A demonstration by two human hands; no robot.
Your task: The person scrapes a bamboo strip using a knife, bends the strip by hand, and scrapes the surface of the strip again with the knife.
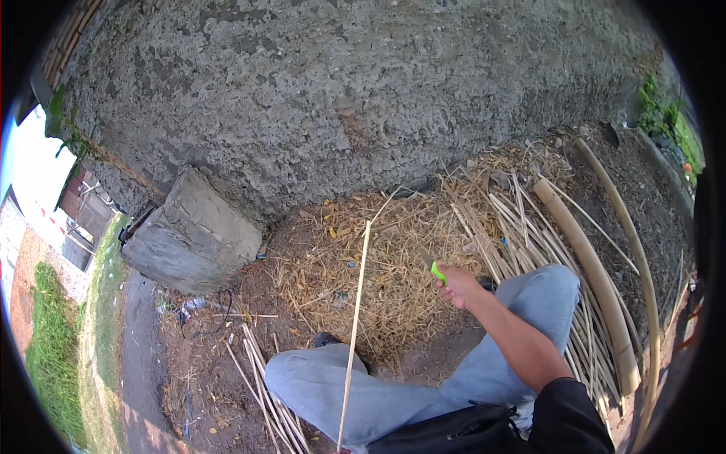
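Observation:
My right hand (458, 287) is closed around the bright green handle of a small knife (436, 271). Its short blade points up and to the left, over the straw-covered ground. A long, pale bamboo strip (357, 318) rises across my left leg, its far end thin and bent to the right. Only a sliver of my left hand (344, 451) shows at the bottom edge, closed at the strip's lower end; most of its fingers are out of sight. The knife and the strip are apart.
Split bamboo strips (522, 234) lie in a pile at my right, beside a thick bamboo pole (590, 272) and a curved pole (631, 250). More strips (265, 393) lie at my left. A concrete block (197, 234) stands against the rough wall (363, 98). Shavings (401, 280) cover the ground ahead.

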